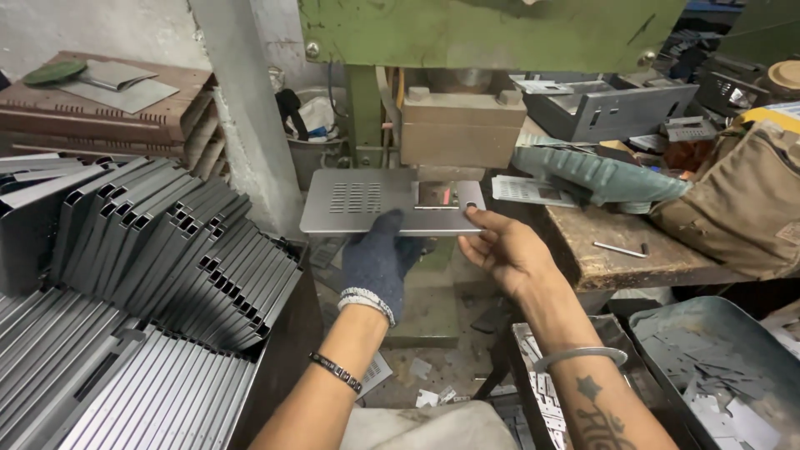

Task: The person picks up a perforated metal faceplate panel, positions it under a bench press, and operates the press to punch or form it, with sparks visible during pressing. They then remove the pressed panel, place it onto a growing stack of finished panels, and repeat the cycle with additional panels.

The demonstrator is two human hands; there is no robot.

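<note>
Head view: the gloved left hand (379, 262) grips the near edge of a grey perforated metal panel (367, 204), fingers closed on it; the bare right hand (504, 250) pinches its right end, holding it level under the green press (492, 33), stacked panels (158, 250) leaning at left

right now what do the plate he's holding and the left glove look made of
Plate: apparently sheet metal, matte grey, thin with punched slots and cutouts. Glove on the left hand: apparently knitted fabric, dark blue-grey, with a ribbed pale cuff. The right hand is bare.
</note>
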